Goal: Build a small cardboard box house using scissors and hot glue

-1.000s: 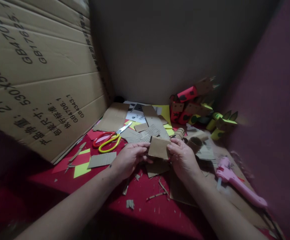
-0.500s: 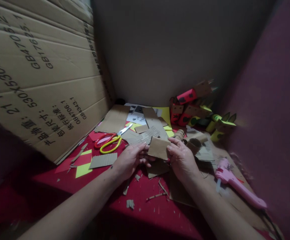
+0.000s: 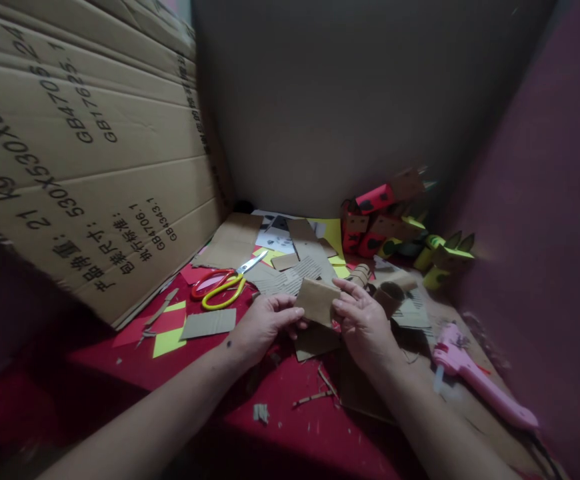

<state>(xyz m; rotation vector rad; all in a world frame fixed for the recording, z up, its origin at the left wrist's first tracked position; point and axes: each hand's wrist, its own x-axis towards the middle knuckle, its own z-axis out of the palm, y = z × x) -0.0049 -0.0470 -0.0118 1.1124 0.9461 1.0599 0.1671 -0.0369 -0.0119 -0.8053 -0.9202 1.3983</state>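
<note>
Cardboard piece point(image 3: 317, 303), held up over the red-covered tabletop point(image 3: 295, 380).
Appears right of a large printed carton point(image 3: 95, 133), left of a pink glue gun point(image 3: 487, 385), right of scissors point(image 3: 239, 273) with red and yellow handles. Pinched at one edge by the left hand point(image 3: 269, 323), at the opposite edge by the right hand point(image 3: 364, 319). Seems at a checking or positioning step; probably calls next for a steady, gentle grip.

Two hands point(image 3: 265, 323) point(image 3: 364, 323) — one pair scissors point(image 3: 239, 273) — one glue gun point(image 3: 476, 376)
</note>
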